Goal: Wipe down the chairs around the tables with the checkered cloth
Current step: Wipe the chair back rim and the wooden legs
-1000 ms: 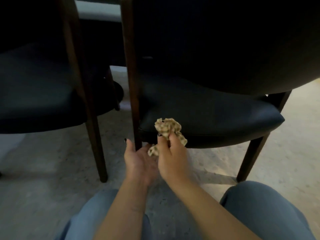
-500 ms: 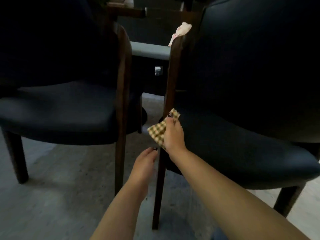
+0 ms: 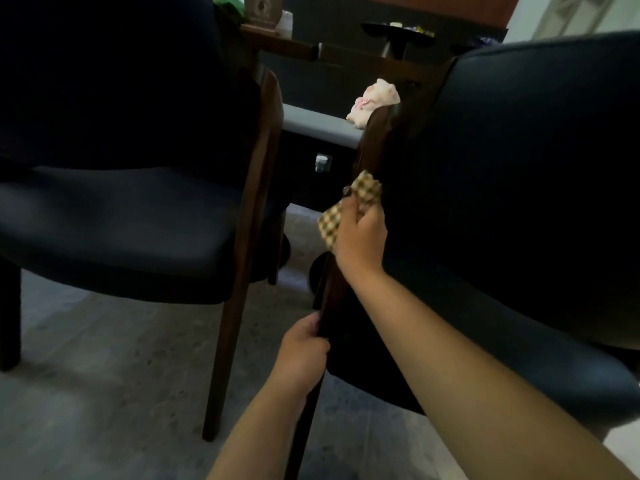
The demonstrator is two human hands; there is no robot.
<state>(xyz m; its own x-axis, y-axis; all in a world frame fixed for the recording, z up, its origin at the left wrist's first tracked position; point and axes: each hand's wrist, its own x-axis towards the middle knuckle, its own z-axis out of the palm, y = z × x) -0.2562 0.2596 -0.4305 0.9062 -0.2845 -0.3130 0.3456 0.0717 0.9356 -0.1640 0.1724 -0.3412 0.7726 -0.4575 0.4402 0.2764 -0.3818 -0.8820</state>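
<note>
checkered cloth (image 3: 349,209) bunched in right hand (image 3: 362,239) half-hides the wooden chair leg (image 3: 369,147); left hand (image 3: 301,356) grips lower.

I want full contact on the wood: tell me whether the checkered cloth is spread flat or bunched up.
Bunched. The checkered cloth is crumpled in the right hand against the chair's wooden post, one corner hanging loose.

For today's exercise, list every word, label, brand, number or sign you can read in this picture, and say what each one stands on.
None can be read.
The checkered cloth in the right hand carries only a pattern.
The small pale tag under the table edge is too blurred to read.
The items on the far shelf are too small and dim to show any writing.
</note>
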